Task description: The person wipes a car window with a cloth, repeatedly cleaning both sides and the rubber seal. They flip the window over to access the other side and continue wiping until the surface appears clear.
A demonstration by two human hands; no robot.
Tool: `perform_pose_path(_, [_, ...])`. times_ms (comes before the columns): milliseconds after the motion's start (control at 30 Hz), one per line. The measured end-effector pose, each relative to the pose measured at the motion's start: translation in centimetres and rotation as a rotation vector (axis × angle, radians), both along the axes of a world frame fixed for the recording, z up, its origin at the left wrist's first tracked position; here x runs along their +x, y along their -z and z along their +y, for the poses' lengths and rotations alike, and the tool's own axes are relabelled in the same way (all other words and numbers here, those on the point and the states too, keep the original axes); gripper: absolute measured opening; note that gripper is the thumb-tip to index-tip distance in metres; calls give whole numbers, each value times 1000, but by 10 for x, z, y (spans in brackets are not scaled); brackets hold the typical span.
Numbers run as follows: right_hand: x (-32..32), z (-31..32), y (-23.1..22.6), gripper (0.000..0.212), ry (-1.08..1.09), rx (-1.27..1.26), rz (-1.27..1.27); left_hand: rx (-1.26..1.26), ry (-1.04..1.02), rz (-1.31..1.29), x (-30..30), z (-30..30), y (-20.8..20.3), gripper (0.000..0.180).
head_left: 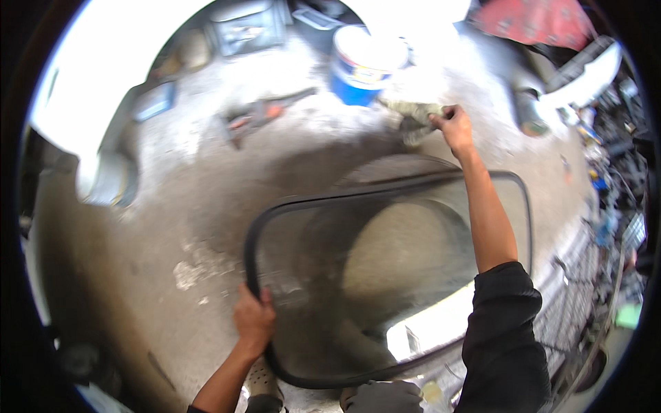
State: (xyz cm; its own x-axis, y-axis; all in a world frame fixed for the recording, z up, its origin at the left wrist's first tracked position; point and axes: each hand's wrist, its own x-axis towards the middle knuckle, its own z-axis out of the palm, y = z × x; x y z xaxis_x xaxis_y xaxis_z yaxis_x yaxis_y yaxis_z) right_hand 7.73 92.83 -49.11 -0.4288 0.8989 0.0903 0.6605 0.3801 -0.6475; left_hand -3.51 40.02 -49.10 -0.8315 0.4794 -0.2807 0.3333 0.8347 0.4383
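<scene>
A car window pane (413, 255) with rounded corners and a black rubber seal around its edge stands tilted in front of my legs. My left hand (255, 318) is closed on the seal at the pane's left side, thumb on the near face. Stretched out beyond the pane's far edge, my right hand (454, 127) pinches a crumpled greyish-green rag (416, 115). The rag hangs just to the right of a white and blue bucket (358, 72); blur hides whether they touch. Light reflects off the lower right of the glass.
A dark tool with orange parts (265, 113) lies on the concrete floor (179, 220). Grey bins (248, 27) stand at the back. A metal can (530, 113) and a red cover (533, 24) are at the far right, with cluttered parts (616, 144) along the right edge.
</scene>
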Motion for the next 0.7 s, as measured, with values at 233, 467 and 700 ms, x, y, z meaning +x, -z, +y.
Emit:
perform_pose_path(233, [352,56,-61,42,353,-121,505,239,43,-49,0,-3,7,47])
perform_pose_path(467, [509,-17,54,33,668,-243,87,407,51,-43,-7,-2,8,43])
perform_pose_path(700, [517,-63,26,58,801,-95,-288,447,-378,-764,-29,-10,-7,38])
